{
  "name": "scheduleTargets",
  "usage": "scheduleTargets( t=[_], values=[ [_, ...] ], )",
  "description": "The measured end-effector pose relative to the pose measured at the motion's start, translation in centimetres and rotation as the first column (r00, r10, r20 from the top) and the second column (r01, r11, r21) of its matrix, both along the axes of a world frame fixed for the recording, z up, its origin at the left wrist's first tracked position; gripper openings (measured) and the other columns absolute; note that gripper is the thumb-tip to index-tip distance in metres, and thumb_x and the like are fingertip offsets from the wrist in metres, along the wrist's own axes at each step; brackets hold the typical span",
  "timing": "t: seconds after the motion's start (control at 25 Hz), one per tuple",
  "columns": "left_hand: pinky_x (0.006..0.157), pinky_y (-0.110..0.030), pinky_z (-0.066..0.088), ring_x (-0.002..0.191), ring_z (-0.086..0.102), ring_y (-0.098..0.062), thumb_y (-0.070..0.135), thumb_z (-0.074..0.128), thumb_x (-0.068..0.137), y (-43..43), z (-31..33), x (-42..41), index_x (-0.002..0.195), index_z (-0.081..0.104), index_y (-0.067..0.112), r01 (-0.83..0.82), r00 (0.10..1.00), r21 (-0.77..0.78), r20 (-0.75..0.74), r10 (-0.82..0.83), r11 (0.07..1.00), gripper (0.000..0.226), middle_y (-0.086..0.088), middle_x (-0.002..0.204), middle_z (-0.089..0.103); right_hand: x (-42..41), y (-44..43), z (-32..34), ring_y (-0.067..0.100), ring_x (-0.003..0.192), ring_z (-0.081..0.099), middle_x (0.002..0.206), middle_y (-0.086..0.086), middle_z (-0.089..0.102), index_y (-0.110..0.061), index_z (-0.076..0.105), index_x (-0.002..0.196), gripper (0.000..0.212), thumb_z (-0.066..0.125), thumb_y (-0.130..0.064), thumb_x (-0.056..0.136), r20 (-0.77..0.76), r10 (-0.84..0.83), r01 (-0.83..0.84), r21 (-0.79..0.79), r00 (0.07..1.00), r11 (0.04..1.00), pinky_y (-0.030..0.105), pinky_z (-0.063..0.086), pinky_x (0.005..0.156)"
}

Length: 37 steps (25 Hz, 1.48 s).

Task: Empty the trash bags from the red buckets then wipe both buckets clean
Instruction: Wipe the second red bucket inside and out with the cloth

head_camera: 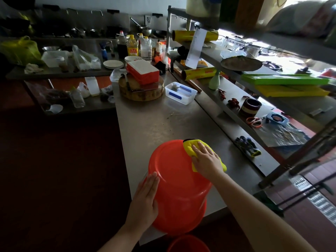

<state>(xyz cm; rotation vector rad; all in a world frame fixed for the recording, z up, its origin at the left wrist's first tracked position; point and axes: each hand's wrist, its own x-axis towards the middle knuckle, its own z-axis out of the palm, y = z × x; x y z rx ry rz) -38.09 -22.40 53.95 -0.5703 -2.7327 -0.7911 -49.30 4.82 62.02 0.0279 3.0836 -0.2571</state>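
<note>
Your red bucket [178,179] stands upside down at the near end of the steel counter [163,124], its base facing up and its rim hanging slightly over the counter's edge. Your right hand [205,160] lies on a yellow cloth [189,148] at the far right edge of the base, fingers stretched flat and pressing the cloth down, not curled round it. Your left hand [145,195] rests flat against the bucket's near left side, fingers straight and together. A second red bucket [187,244] shows partly at the bottom of the view, below the counter. Farther along the counter sit a clear plastic container [181,92] and a round wooden chopping block [141,91] with a red-and-white box [143,71] on top.
</note>
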Motion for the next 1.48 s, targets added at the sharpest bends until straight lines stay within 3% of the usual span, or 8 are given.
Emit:
scheduleTargets(
  t=[0.24,0.44,0.68,0.84,1.04,1.16,1.28,1.48],
  values=[
    [0.123,-0.039,0.014,0.153,0.015,-0.020,0.016,0.038,0.093,0.1,-0.3,0.1,0.159,0.016,0.012,-0.008,1.000,-0.040,-0.002,0.007,0.999,0.069,0.001,0.168,0.010,7.3,1.2,-1.6,0.030,0.155,0.014,0.166,0.007,0.020,-0.024,0.040,0.154,0.052,0.051,-0.034,0.104,-0.140,-0.055,0.018,-0.252,0.989,0.968,0.045,0.018,0.125],
    [0.121,-0.045,0.020,0.153,0.014,-0.022,0.015,0.033,0.090,0.4,0.2,0.2,0.156,0.020,0.006,0.005,1.000,-0.054,0.028,-0.003,0.999,0.068,-0.006,0.166,0.014,12.0,-0.2,-2.8,0.026,0.155,0.013,0.163,-0.004,0.021,-0.024,0.044,0.151,0.050,0.056,-0.025,0.103,-0.230,-0.136,0.023,-0.433,0.964,0.901,0.042,0.018,0.124],
    [0.122,-0.045,0.021,0.154,0.004,-0.020,0.012,0.033,0.089,0.0,1.1,0.6,0.157,0.014,0.005,0.059,0.996,-0.028,0.075,-0.057,0.998,0.070,-0.007,0.167,0.005,15.9,-3.8,-4.2,0.029,0.156,0.008,0.165,0.000,0.024,-0.024,0.048,0.150,0.051,0.060,-0.023,0.100,-0.355,0.002,-0.128,-0.332,0.935,0.935,0.052,0.014,0.124],
    [0.103,-0.024,0.047,0.149,0.021,-0.017,0.002,0.049,0.096,-0.3,0.4,1.0,0.159,0.000,0.034,0.031,0.984,0.177,0.169,-0.062,0.984,0.086,0.005,0.167,-0.010,16.7,-4.9,-4.4,0.031,0.156,0.005,0.167,-0.002,0.020,-0.029,0.042,0.153,0.053,0.048,-0.035,0.101,-0.346,0.142,-0.193,-0.117,0.927,0.974,0.058,0.017,0.123],
    [0.093,-0.036,0.057,0.108,0.066,-0.007,0.039,0.044,0.103,-0.5,1.1,0.8,0.152,-0.003,0.057,-0.143,0.933,0.405,0.360,-0.014,0.903,0.070,0.014,0.142,0.053,15.6,-6.4,-3.5,0.032,0.155,0.011,0.168,-0.007,0.018,-0.040,0.035,0.154,0.054,0.041,-0.047,0.101,-0.255,0.348,-0.331,0.109,0.902,0.937,0.060,0.017,0.121],
    [0.098,-0.035,0.054,0.117,0.062,-0.007,0.025,0.045,0.103,-0.8,1.2,0.7,0.153,0.004,0.055,-0.083,0.935,0.368,0.352,-0.056,0.926,0.071,0.013,0.149,0.046,13.8,-7.9,-1.8,0.030,0.154,0.017,0.166,-0.007,0.025,-0.040,0.039,0.152,0.055,0.036,-0.047,0.098,-0.151,0.406,-0.383,0.163,0.901,0.909,0.061,0.021,0.120],
    [0.098,-0.027,0.051,0.117,0.061,-0.007,0.016,0.046,0.095,-1.0,1.0,0.9,0.154,0.005,0.053,-0.099,0.931,0.332,0.364,-0.030,0.938,0.081,0.018,0.148,0.045,11.3,-9.9,-0.4,0.027,0.156,0.005,0.168,-0.007,0.014,-0.039,0.030,0.156,0.058,0.029,-0.047,0.098,-0.058,0.433,-0.421,0.149,0.900,0.895,0.057,0.008,0.124],
    [0.084,-0.032,0.058,0.101,0.066,-0.006,0.015,0.046,0.098,-1.1,0.0,1.3,0.154,-0.001,0.054,-0.128,0.926,0.333,0.376,-0.007,0.934,0.083,0.009,0.145,0.052,7.2,-13.0,1.0,0.023,0.156,0.001,0.169,-0.006,0.007,-0.037,0.027,0.158,0.054,0.035,-0.046,0.105,-0.007,0.388,-0.385,0.102,0.922,0.917,0.050,0.004,0.125]
  ],
)
